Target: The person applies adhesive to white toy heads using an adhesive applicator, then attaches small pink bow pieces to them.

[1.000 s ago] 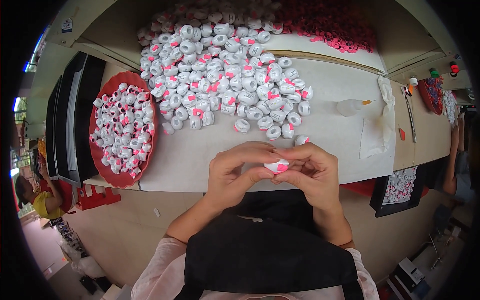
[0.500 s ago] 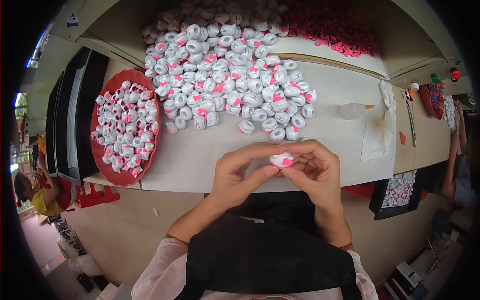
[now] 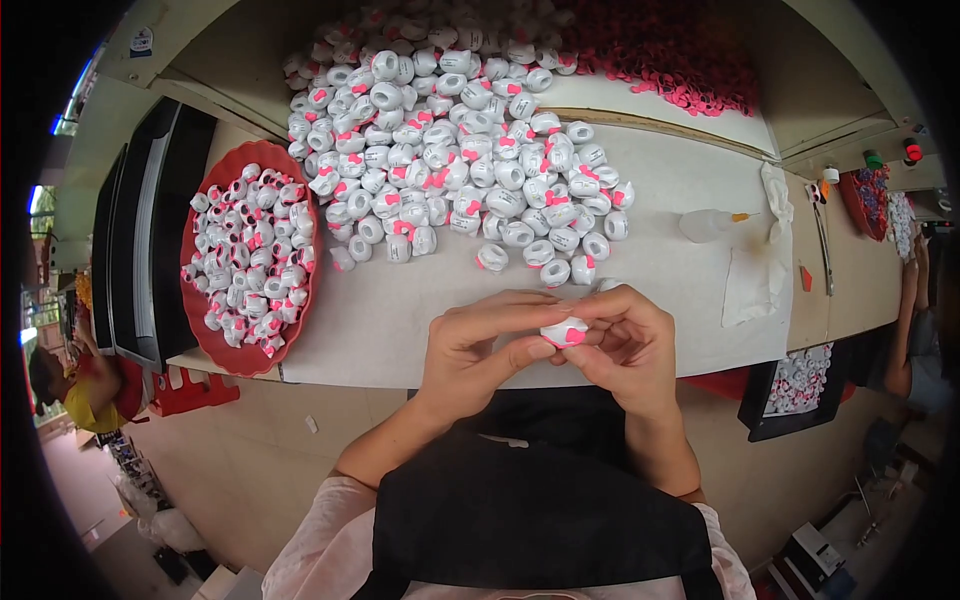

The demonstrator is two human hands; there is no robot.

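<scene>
Your left hand (image 3: 480,350) and right hand (image 3: 625,345) met at the near edge of the counter (image 3: 400,320), both grips pinched together on one small white piece with a pink bow (image 3: 565,330). A large heap of like pieces (image 3: 450,150) lay beyond; a red tray (image 3: 200,330) of them sat left.

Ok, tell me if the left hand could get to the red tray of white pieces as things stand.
Probably yes. The left hand shares a small white-and-pink piece with the right hand, but bare table lies between it and the red tray, with nothing blocking. It would need to let go first.
</scene>
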